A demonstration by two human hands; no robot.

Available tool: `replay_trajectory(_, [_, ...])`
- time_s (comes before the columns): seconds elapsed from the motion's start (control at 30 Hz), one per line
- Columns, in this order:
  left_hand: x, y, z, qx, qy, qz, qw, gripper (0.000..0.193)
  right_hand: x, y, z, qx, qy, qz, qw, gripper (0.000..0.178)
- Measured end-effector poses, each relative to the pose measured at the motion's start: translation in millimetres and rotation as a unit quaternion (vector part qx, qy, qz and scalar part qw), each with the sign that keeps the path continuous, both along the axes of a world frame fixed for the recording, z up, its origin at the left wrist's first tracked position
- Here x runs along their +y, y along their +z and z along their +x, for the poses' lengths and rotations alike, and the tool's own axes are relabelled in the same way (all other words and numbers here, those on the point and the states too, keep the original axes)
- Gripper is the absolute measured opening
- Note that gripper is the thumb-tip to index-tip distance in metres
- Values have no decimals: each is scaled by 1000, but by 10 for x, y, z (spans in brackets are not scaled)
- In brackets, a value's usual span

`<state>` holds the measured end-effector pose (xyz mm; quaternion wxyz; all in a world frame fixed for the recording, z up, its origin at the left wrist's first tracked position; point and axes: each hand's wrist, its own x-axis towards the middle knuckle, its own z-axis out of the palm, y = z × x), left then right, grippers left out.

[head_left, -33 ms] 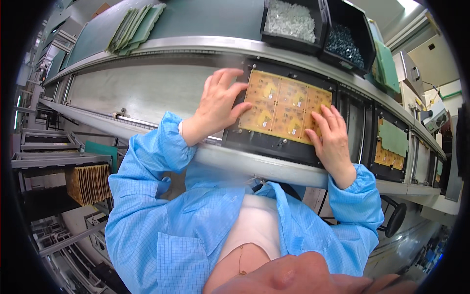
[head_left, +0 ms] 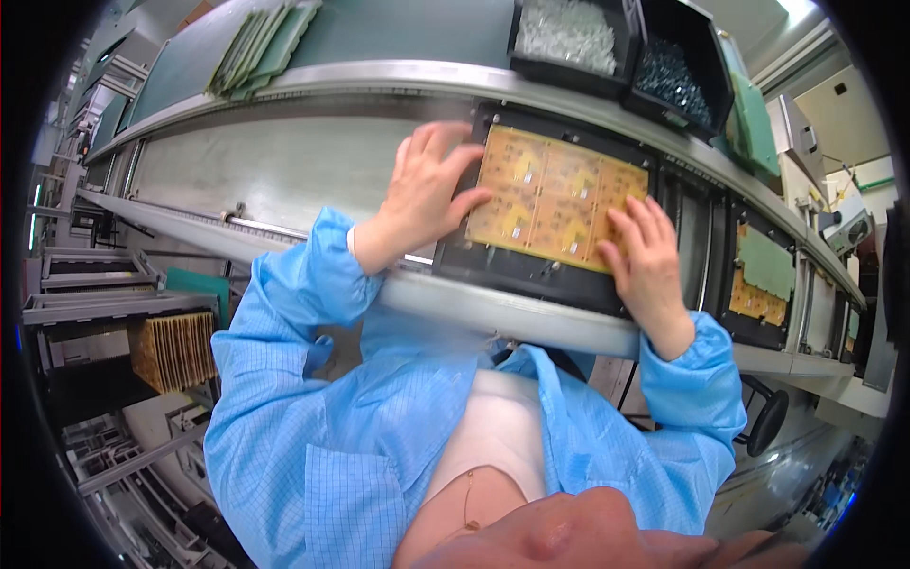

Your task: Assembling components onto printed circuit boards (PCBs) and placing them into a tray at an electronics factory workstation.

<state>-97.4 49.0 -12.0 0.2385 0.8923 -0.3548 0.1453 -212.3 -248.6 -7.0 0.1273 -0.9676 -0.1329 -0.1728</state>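
A yellow-brown circuit board panel (head_left: 540, 194), divided into several sections, lies flat in a black carrier frame (head_left: 531, 268) on the conveyor. My left hand (head_left: 424, 190) is at the panel's left edge, its fingers spread and a little blurred; the thumb reaches the edge and nothing is in the grasp. On the right side of the panel, the fingers of my right hand (head_left: 646, 248) rest over its edge, with the thumb apart and lower down. The panel stays seated in the frame between both hands.
Beyond the conveyor rail stand black bins of clear parts (head_left: 566, 36) and dark parts (head_left: 671, 81). Green sheets (head_left: 261, 47) lie at the far left. Another carrier (head_left: 758, 284) sits further right. A rack of upright boards (head_left: 172, 351) stands at lower left.
The view has shifted slightly, so the conveyor and panel appear a little higher. Both hands keep nearly the same places at the panel's edges.
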Motion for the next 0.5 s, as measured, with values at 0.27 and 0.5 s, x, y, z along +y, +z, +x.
replay_trajectory(0.27, [31, -55, -8, 85, 25, -13, 996, 56, -79, 23, -12, 5, 31, -24, 999, 31])
replay_trajectory(0.5, [-37, 3, 18, 127, 29, 5, 991, 59, -159, 38, -39, 36, 43, -4, 998, 31])
